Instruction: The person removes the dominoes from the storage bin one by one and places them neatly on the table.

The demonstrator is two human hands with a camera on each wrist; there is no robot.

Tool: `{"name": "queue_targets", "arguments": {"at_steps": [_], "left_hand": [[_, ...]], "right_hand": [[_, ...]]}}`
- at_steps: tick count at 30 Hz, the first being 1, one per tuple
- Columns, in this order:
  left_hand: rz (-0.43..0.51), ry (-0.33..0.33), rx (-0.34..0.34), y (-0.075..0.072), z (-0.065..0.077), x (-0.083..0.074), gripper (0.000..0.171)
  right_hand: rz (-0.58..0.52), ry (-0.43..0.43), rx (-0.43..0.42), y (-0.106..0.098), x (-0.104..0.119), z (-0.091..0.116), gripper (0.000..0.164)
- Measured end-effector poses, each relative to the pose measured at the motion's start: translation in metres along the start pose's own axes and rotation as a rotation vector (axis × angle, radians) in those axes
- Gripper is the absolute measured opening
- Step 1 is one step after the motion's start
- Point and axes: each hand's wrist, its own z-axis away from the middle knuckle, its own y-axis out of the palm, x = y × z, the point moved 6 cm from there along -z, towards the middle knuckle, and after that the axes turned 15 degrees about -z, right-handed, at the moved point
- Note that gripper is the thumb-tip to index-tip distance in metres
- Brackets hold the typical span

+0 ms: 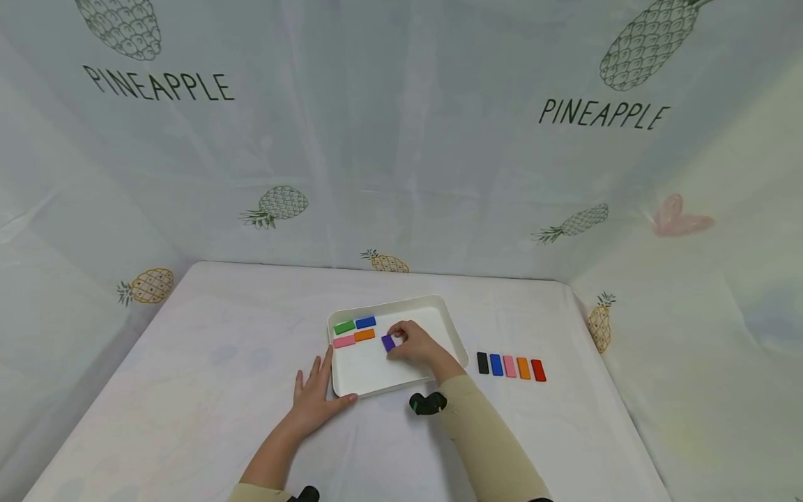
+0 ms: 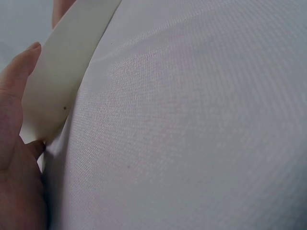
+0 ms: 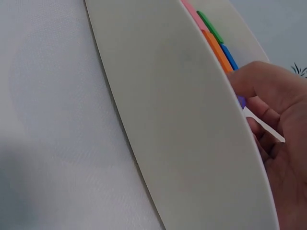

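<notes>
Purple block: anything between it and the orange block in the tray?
Nothing visible: the head view shows only bare white tray between the purple block, pinched by the right hand, and that orange block. The left hand, at the tray's edge, is outside that gap.

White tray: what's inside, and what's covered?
Green block, blue block, pink block, orange block; purple block pinched by the right hand. That hand covers part of the tray; anything beneath can't be seen.

Tray (image 1: 370,373) on table (image 1: 251,314), four blocks (image 1: 360,336) inside — left, five-block row (image 1: 509,367) right
</notes>
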Motion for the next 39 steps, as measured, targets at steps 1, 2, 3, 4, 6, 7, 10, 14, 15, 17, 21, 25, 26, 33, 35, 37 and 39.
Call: {"name": "queue_targets", "arguments": {"at_steps": [1, 2, 3, 4, 6, 7, 10, 14, 15, 17, 21, 25, 26, 33, 35, 37, 39], "left_hand": [[0.000, -0.001, 0.001, 0.000, 0.000, 0.000, 0.114], [-0.003, -0.002, 0.004, -0.001, 0.000, 0.000, 0.114], [-0.006, -0.003, 0.005, -0.001, 0.000, 0.000, 0.114], [-0.008, -0.003, 0.005, -0.001, 0.000, 0.000, 0.114], [-0.009, -0.003, 0.007, -0.001, 0.000, 0.000, 0.113], [-0.009, -0.003, 0.007, -0.001, 0.000, -0.001, 0.113], [-0.011, -0.001, 0.008, -0.001, -0.001, 0.000, 0.113], [-0.013, 0.001, 0.009, 0.000, -0.002, 0.000, 0.113], [-0.013, 0.002, 0.006, 0.001, -0.002, 0.001, 0.113], [-0.013, -0.002, 0.009, 0.001, -0.002, 0.001, 0.113], [-0.013, -0.007, 0.010, 0.001, -0.001, 0.002, 0.113], [-0.016, -0.001, 0.002, 0.001, -0.001, 0.002, 0.113], [-0.015, 0.006, -0.009, 0.000, -0.001, 0.002, 0.113], [-0.008, 0.025, -0.035, -0.002, 0.001, -0.001, 0.111], [-0.009, 0.029, -0.038, -0.002, 0.001, -0.002, 0.111], [-0.007, 0.028, -0.032, -0.002, 0.002, -0.003, 0.111], [-0.009, 0.023, -0.022, -0.002, 0.002, -0.004, 0.111]], "right_hand": [[-0.005, -0.005, 0.010, -0.001, 0.001, 0.001, 0.040], [-0.005, -0.007, 0.019, -0.001, 0.001, 0.002, 0.040], [-0.006, -0.009, 0.027, -0.002, 0.001, 0.002, 0.041], [-0.006, -0.006, 0.034, -0.003, 0.001, 0.003, 0.041], [-0.006, 0.002, 0.045, -0.004, -0.001, 0.003, 0.042], [-0.007, 0.005, 0.049, -0.005, -0.001, 0.004, 0.042], [-0.035, 0.018, 0.054, -0.007, -0.003, 0.004, 0.042], [-0.104, 0.025, 0.051, -0.009, -0.005, 0.006, 0.045], [-0.122, 0.031, 0.050, -0.009, -0.004, 0.007, 0.046], [-0.142, 0.038, 0.044, -0.010, -0.003, 0.009, 0.048], [-0.229, 0.038, 0.032, -0.014, 0.000, 0.017, 0.051], [-0.343, 0.008, 0.018, -0.018, 0.005, 0.025, 0.052], [-0.356, 0.002, 0.011, -0.019, 0.006, 0.027, 0.052], [-0.448, -0.008, -0.025, -0.029, 0.008, 0.051, 0.053], [-0.480, -0.010, -0.027, -0.031, 0.009, 0.060, 0.054], [-0.491, -0.015, -0.027, -0.034, 0.010, 0.068, 0.054], [-0.505, -0.023, -0.026, -0.036, 0.011, 0.075, 0.055]]}}
